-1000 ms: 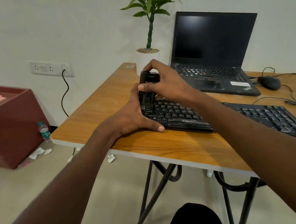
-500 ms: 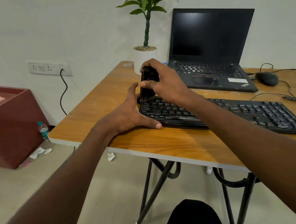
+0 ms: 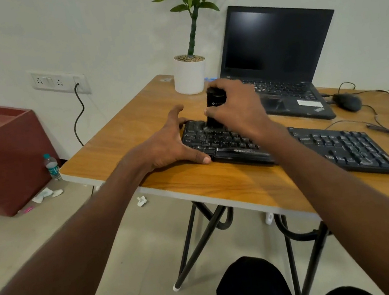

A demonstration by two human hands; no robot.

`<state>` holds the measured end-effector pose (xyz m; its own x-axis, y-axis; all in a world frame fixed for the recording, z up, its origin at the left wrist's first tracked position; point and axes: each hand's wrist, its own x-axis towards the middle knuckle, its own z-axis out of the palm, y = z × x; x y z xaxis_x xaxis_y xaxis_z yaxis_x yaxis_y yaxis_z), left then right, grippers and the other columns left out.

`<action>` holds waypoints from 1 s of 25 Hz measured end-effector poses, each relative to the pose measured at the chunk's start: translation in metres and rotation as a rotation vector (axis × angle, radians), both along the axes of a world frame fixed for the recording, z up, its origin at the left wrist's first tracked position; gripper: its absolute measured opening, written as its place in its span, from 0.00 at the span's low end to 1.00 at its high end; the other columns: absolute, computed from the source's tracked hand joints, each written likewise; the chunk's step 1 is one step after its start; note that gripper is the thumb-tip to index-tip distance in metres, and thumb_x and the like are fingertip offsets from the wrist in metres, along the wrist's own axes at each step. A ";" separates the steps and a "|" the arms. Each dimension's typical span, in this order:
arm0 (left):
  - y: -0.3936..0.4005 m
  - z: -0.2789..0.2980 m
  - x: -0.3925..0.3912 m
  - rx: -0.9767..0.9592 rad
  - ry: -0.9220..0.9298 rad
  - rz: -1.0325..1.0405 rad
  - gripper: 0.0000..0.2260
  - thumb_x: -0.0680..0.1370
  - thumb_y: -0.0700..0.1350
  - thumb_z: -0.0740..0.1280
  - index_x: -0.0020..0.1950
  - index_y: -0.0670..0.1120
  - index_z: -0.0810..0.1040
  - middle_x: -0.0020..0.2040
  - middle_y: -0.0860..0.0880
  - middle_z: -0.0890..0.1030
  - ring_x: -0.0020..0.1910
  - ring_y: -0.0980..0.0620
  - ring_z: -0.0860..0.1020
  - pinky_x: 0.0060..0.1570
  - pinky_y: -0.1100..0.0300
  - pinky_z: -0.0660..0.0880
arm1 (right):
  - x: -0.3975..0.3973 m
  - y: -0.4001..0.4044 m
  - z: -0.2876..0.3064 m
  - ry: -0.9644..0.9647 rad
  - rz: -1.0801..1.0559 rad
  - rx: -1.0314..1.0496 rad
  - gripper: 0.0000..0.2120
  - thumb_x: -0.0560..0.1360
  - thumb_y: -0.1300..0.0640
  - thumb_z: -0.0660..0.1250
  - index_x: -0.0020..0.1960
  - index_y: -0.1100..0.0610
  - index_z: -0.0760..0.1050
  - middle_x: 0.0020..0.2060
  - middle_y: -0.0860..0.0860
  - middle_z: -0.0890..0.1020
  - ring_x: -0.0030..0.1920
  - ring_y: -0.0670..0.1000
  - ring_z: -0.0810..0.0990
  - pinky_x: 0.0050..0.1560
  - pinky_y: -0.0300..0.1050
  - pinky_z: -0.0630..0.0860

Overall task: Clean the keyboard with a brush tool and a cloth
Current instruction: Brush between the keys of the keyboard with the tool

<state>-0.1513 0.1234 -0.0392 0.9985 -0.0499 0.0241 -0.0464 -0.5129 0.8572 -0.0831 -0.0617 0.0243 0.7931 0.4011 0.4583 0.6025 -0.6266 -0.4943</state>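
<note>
Right hand (image 3: 236,113) brushing the keyboard's left end, left hand (image 3: 170,146) bracing it.

The right hand is closed around an upright black brush tool (image 3: 216,105), its lower end on the far-left keys of the black keyboard (image 3: 339,145). The left hand is spread wide and holds nothing, thumb on the keyboard's near-left corner, fingers at its left edge. The keyboard's long axis runs from the hands away to the right and nearer across the wooden table (image 3: 117,143), so the unbrushed keys likely lie to the right, on the right hand's side. No cloth is clearly identifiable.
</note>
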 end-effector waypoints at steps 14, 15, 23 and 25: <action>0.000 -0.001 -0.001 -0.009 0.006 0.008 0.67 0.61 0.52 0.88 0.85 0.58 0.43 0.83 0.49 0.61 0.73 0.52 0.66 0.73 0.54 0.66 | 0.012 -0.015 0.011 0.149 0.013 0.048 0.21 0.71 0.54 0.79 0.63 0.51 0.80 0.56 0.49 0.82 0.57 0.51 0.81 0.54 0.48 0.83; 0.001 -0.001 0.000 -0.005 0.005 0.011 0.67 0.61 0.52 0.88 0.85 0.58 0.43 0.83 0.49 0.61 0.73 0.53 0.65 0.74 0.54 0.66 | 0.014 -0.023 0.015 0.105 -0.017 -0.059 0.21 0.72 0.54 0.78 0.63 0.51 0.80 0.56 0.50 0.82 0.56 0.52 0.80 0.53 0.47 0.82; 0.001 -0.002 0.001 0.011 0.011 0.009 0.67 0.59 0.55 0.88 0.85 0.57 0.46 0.82 0.50 0.63 0.75 0.52 0.66 0.74 0.54 0.65 | 0.008 -0.002 0.009 0.146 -0.008 0.103 0.21 0.73 0.55 0.77 0.64 0.52 0.78 0.55 0.50 0.81 0.55 0.52 0.82 0.49 0.48 0.84; 0.002 -0.003 0.002 0.007 0.009 0.006 0.67 0.58 0.56 0.89 0.85 0.57 0.47 0.82 0.50 0.63 0.76 0.52 0.66 0.74 0.54 0.66 | 0.005 -0.002 0.006 0.219 0.042 0.253 0.21 0.73 0.56 0.77 0.64 0.53 0.77 0.57 0.50 0.80 0.56 0.52 0.82 0.48 0.50 0.86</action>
<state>-0.1496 0.1251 -0.0420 0.9989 -0.0441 0.0147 -0.0355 -0.5189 0.8541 -0.0777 -0.0636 0.0306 0.8690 0.3309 0.3678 0.4873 -0.4443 -0.7517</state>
